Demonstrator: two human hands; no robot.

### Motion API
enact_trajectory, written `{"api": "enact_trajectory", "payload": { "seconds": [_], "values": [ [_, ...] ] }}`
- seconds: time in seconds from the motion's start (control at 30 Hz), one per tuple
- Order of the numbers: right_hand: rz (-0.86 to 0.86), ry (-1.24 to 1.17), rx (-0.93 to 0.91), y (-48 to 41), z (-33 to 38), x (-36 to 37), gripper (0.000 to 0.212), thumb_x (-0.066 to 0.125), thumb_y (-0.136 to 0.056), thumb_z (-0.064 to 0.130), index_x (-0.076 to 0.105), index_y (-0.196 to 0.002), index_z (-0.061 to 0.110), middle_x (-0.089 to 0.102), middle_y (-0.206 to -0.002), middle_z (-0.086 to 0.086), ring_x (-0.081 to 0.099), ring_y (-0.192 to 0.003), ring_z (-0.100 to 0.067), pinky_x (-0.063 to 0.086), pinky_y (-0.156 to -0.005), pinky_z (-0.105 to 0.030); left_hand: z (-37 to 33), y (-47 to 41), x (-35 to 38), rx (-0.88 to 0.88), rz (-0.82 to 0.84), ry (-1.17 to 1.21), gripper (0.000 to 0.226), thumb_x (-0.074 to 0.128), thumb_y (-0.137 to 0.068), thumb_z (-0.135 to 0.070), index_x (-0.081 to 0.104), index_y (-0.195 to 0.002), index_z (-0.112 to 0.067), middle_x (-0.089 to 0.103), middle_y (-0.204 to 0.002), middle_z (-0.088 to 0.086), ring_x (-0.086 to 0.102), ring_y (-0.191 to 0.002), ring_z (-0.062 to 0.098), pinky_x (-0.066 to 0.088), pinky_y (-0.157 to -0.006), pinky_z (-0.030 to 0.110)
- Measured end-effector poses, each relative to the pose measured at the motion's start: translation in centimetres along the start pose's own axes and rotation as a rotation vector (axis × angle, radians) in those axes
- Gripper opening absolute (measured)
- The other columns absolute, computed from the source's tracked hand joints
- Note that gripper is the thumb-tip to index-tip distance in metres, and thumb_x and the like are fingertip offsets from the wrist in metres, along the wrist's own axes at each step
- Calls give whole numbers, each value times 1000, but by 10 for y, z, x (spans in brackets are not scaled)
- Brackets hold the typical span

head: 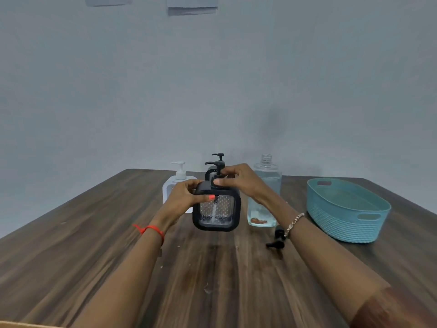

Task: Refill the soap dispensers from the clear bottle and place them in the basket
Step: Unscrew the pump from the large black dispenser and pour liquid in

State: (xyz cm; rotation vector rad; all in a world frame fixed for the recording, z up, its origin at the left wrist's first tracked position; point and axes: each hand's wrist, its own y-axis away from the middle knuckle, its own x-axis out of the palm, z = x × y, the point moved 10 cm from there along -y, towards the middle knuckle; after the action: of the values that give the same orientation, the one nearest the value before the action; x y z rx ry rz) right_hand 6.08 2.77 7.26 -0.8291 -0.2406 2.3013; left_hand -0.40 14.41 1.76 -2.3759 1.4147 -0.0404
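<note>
Black dispenser [216,205] gripped by left hand [183,200]; right hand [238,179] apparently pinches its pump collar [216,182].

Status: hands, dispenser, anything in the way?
Left hand grips black dispenser body; right hand pinches its pump collar. Basket holds no dispensers. Clear bottle uncapped, loose pump by right wrist.

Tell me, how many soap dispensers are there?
3. The black dispenser is gripped by the left hand and right hand. A second black dispenser stands just behind it, mostly hidden. A white dispenser stands at the back left. More could be hidden behind these.
</note>
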Motion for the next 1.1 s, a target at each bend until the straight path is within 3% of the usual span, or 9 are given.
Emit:
{"api": "enact_trajectory", "payload": {
  "seconds": [0.13, 0.27, 0.4, 0.53, 0.63, 0.73, 0.87, 0.97, 1.1],
  "values": [
    [-222, 92, 31, -2, -12, -2, 47, 80, -64, 39, 69, -82, -3, 64, -68, -12, 54, -59, -16, 41, -60, -30, -8, -1, 1, 34, -59, -28, 37, 81, -62, -1, 61, -90, -16, 68, -87, -3, 65, -81, 11, 50, -63, 9],
    [-330, 92, 37, 1, -13, -2, 41, 77, -69, 34, 66, -78, -5, 69, -75, -18, 64, -67, -31, 51, -65, -40, -11, 1, 0, 48, -106, -28, 41, 83, -59, 0, 61, -90, -14, 67, -85, -4, 65, -78, 7, 51, -63, 9],
    [-242, 131, 69, 0, -7, 3, 28, 74, -76, 21, 55, -59, 8, 56, -60, -3, 48, -51, -9, 37, -47, -11, -6, 2, 0, 46, -88, 18, 38, 82, -59, 3, 64, -87, -16, 69, -84, -3, 67, -77, 9, 52, -64, 10],
    [-152, 101, 37, 0, 2, 8, 23, 78, -70, 18, 64, -70, 0, 58, -65, -5, 52, -58, -15, 42, -58, -23, 1, 3, -1, 16, -35, 116, 42, 81, -57, 6, 66, -91, -14, 71, -83, -3, 67, -76, 8, 52, -64, 12],
    [-25, 53, 5, -1, 5, 16, 18, 81, -66, 19, 68, -73, 8, 65, -68, -5, 60, -64, -19, 51, -70, -33, 6, 6, -3, -11, 35, 185, 47, 77, -57, 8, 65, -99, -11, 74, -78, -6, 68, -75, 8, 54, -65, 15],
    [181, -3, -35, 0, 8, 22, 32, 80, -66, 21, 71, -89, 0, 69, -94, -25, 65, -93, -38, 48, -94, -48, 4, 11, 3, -29, 143, 217, 43, 68, -65, 16, 64, -100, -8, 74, -78, -4, 69, -74, 7, 55, -65, 17],
    [278, -118, -6, 3, 4, 17, 25, 65, -76, -9, 64, -101, -9, 64, -114, -23, 62, -106, -28, 46, -100, -33, 2, 11, 10, -48, 147, 196, 36, 62, -72, 16, 66, -94, -13, 74, -76, -4, 69, -73, 8, 55, -66, 18],
    [119, -160, 33, 0, -4, 4, 32, 69, -73, -7, 64, -104, -8, 66, -112, -21, 65, -95, -19, 51, -89, -20, 5, 5, 6, -49, 33, 183, 34, 73, -65, 9, 67, -90, -13, 74, -78, -4, 67, -76, 14, 56, -67, 19],
    [-154, 47, 43, 7, -3, -9, 25, 82, -66, 19, 70, -81, 3, 69, -73, -6, 58, -56, -2, 46, -57, -14, 2, 3, 2, -18, -79, 151, 38, 78, -60, 8, 65, -91, -11, 70, -81, 0, 67, -66, 4, 53, -61, 12]
  ]
}}
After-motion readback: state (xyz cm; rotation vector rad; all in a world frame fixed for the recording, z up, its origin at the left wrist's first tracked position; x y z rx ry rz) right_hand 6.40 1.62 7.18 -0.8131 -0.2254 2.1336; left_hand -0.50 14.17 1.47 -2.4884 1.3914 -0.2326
